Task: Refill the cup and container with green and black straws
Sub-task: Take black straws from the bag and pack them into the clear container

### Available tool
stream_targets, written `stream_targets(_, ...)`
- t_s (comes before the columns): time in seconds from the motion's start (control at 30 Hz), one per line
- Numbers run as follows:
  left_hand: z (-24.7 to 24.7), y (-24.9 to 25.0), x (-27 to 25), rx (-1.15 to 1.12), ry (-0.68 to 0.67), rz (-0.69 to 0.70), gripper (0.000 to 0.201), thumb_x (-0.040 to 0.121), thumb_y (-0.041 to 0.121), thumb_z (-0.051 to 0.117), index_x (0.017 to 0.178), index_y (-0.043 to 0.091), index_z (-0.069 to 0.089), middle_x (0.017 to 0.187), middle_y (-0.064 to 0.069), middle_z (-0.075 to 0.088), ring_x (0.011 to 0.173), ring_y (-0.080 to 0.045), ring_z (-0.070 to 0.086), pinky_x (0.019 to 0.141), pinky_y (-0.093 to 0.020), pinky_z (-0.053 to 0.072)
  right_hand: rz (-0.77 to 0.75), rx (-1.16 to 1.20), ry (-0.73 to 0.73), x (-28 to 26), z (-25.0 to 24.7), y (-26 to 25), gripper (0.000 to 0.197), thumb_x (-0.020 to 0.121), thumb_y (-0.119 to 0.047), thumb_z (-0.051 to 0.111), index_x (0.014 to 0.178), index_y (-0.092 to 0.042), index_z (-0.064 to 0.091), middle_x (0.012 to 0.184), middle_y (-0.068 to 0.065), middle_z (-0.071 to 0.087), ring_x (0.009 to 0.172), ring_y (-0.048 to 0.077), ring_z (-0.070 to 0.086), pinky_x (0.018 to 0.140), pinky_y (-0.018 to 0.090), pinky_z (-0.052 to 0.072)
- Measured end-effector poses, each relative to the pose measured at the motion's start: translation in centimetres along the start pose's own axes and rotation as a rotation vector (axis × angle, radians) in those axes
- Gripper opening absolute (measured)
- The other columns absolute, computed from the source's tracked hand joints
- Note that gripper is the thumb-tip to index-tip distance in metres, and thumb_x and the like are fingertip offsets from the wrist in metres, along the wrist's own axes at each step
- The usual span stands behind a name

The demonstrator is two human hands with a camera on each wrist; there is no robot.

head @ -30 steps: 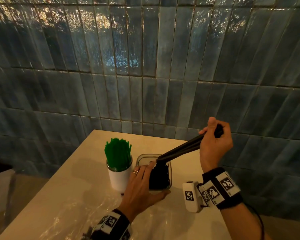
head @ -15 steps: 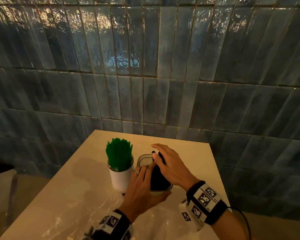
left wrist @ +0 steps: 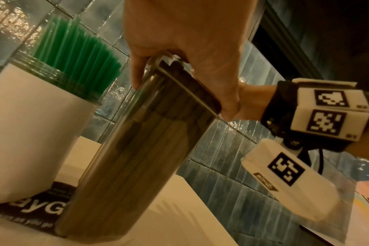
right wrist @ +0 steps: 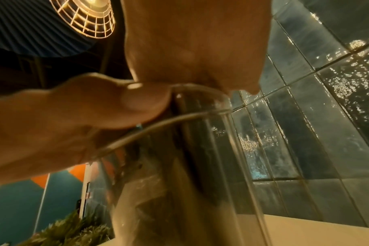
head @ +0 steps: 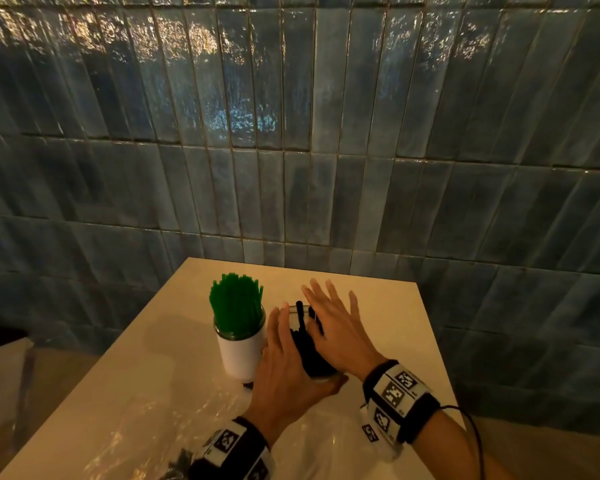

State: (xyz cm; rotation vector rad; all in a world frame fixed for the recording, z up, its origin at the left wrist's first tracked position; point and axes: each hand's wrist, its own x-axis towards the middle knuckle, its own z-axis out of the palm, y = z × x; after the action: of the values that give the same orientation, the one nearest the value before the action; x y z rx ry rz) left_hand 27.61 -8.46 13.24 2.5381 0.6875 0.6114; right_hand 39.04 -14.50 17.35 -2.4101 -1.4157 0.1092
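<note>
1. Head view: the left hand [head: 284, 372] is wrapped round the near side of the clear container [head: 326, 375], thumb on one wall and fingers up the other, so it's clamped on and steadying it. The right hand [head: 336, 327] lies flat across the mouth, fingers straight and spread, holding nothing. The black straws [head: 309, 348] sit right under that palm, with one or two poking up just past the left fingertips. I'd tap down with the flat palm, gently, so the bundle seats evenly instead of bending the stragglers. The cup [head: 239, 355], just outside the left knuckles, looks topped up with green straws [head: 236, 306].

2. Left wrist view: the container [left wrist: 137, 149] leans away from the cup [left wrist: 32, 129], and the right palm [left wrist: 190, 41] caps its rim. My guess is that setting it upright before letting go avoids a tip-over.

3. Right wrist view: the left thumb [right wrist: 137, 103] presses on the rim of the container [right wrist: 200, 166] right below the right palm. Keep that thumb clear of the opening so no straws snag on it.
</note>
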Motion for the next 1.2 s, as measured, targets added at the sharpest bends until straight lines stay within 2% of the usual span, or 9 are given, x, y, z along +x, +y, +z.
stream_targets(0.07, -0.2, 0.0, 0.1, -0.001, -0.010, -0.023, 0.127, 0.057, 0.083, 0.055, 0.137, 0.027, -0.025, 0.153, 0.003, -0.021, 0.135, -0.007, -0.020, 0.107, -0.023, 0.003, 0.082, -0.091, 0.003, 0.3, 0.2, 0.4, 0.074, 0.086, -0.065, 0.005, 0.150, -0.028, 0.004, 0.157, -0.002, -0.015, 0.143, 0.017, -0.020, 0.109, 0.044, -0.020)
stream_targets(0.17, -0.4, -0.1, 0.2, -0.003, -0.037, -0.056, 0.132, 0.056, 0.083, 0.056, 0.139, 0.023, -0.027, 0.155, 0.003, -0.017, 0.143, -0.013, -0.007, 0.113, -0.029, 0.017, 0.080, -0.091, 0.033, 0.1, 0.6, 0.3, 0.089, 0.073, -0.072, -0.006, 0.149, -0.026, -0.008, 0.150, -0.003, -0.031, 0.134, 0.013, -0.032, 0.105, 0.040, -0.024)
stream_targets(0.33, -0.2, -1.1, 0.8, -0.050, 0.044, 0.025, 0.101, 0.082, 0.058, 0.053, 0.140, 0.022, -0.022, 0.156, 0.000, -0.009, 0.144, -0.017, 0.005, 0.109, -0.023, 0.021, -0.121, 0.070, -0.002, -2.9, 2.0, -0.8, 0.087, 0.073, -0.073, -0.016, 0.147, -0.029, -0.006, 0.154, -0.009, -0.016, 0.144, 0.010, -0.015, 0.114, 0.027, -0.016)
stream_targets(0.47, -0.1, -0.8, 0.7, -0.056, 0.044, 0.021, 0.108, 0.077, 0.059, 0.058, 0.145, 0.015, -0.014, 0.156, -0.001, 0.000, 0.142, -0.016, 0.016, 0.106, -0.025, 0.032, -0.061, 0.045, 0.043, -3.0, 1.5, -0.2, 0.078, 0.082, -0.065, -0.002, 0.150, -0.025, 0.001, 0.157, -0.008, -0.004, 0.144, 0.006, -0.011, 0.110, 0.022, -0.019)
stream_targets(0.6, 0.0, -1.5, 0.8, -0.087, 0.040, 0.036, 0.101, 0.078, 0.054, 0.059, 0.138, 0.026, -0.017, 0.156, -0.002, 0.003, 0.142, -0.017, 0.019, 0.109, -0.025, 0.029, -0.207, 0.087, -0.013, -3.9, 1.0, -1.0, 0.053, 0.099, -0.045, 0.027, 0.148, -0.028, 0.018, 0.155, -0.011, 0.011, 0.139, 0.000, -0.004, 0.107, 0.014, -0.016)
stream_targets(0.7, 0.0, -1.7, 0.8, -0.116, 0.010, 0.015, 0.113, 0.067, 0.067, 0.058, 0.139, 0.029, -0.020, 0.156, -0.001, 0.004, 0.141, -0.015, 0.022, 0.108, -0.027, 0.031, -0.196, 0.087, -0.023, -3.5, 0.8, -0.6, 0.052, 0.099, -0.047, 0.025, 0.148, -0.029, 0.020, 0.157, -0.009, 0.014, 0.144, 0.004, 0.004, 0.111, 0.019, -0.013)
stream_targets(0.87, -0.1, -1.5, 1.0, -0.101, 0.006, -0.002, 0.118, 0.069, 0.065, 0.064, 0.138, 0.026, -0.024, 0.156, 0.001, -0.002, 0.141, -0.014, 0.021, 0.108, -0.023, 0.029, -0.103, 0.003, -0.101, -3.8, 0.8, -0.3, 0.081, 0.080, -0.068, 0.000, 0.150, -0.029, -0.001, 0.146, -0.018, -0.016, 0.136, -0.002, -0.019, 0.109, 0.024, -0.021)
stream_targets(1.03, -0.2, -1.2, 1.7, -0.127, -0.024, -0.081, 0.130, 0.058, 0.067, 0.070, 0.143, 0.024, -0.019, 0.155, 0.004, 0.000, 0.141, -0.018, 0.020, 0.108, -0.035, 0.035, -0.005, -0.055, -0.053, -4.2, 0.9, 1.3, 0.072, 0.079, -0.069, -0.007, 0.142, -0.035, -0.014, 0.146, -0.016, -0.023, 0.137, 0.002, -0.022, 0.109, 0.034, -0.025)
stream_targets(1.2, -0.6, -0.9, 2.6, -0.081, -0.045, -0.067, 0.116, 0.066, 0.066, 0.063, 0.146, 0.018, -0.007, 0.154, -0.006, 0.012, 0.135, -0.025, 0.035, 0.104, -0.037, 0.041, -0.052, 0.023, -0.086, -5.8, 1.7, 1.0, 0.071, 0.079, -0.071, -0.004, 0.143, -0.040, -0.010, 0.149, -0.016, -0.026, 0.139, 0.002, -0.025, 0.112, 0.035, -0.025)
